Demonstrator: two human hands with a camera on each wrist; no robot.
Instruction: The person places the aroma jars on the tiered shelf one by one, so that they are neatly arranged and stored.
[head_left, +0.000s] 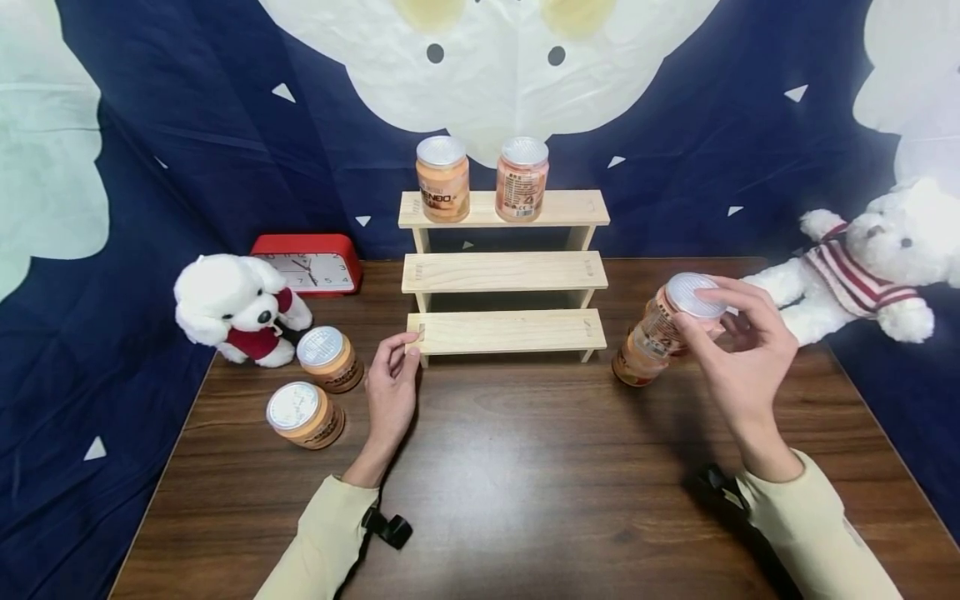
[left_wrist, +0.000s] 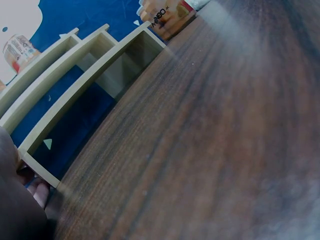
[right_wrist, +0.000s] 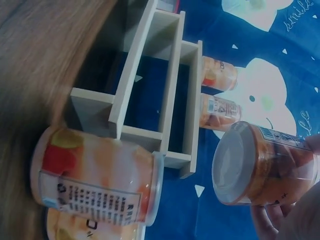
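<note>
Right hand [head_left: 742, 346] pinches a jar [head_left: 660, 323] by its lid end, above the surface [head_left: 517, 467] right of the shelf [head_left: 510, 332]; left hand [head_left: 392, 387] pinches the shelf's lower left end (a sensible brace). Advised: firm grip, base clear of the standing jars [right_wrist: 95, 175]. Lid [head_left: 681, 293] points up, long axis near upright.

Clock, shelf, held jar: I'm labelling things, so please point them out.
Clock [head_left: 313, 272]: head view, on its dial.
Shelf [head_left: 505, 272]: head view, on its middle tier.
Held jar [right_wrist: 272, 167]: right wrist view, on its side.
</note>
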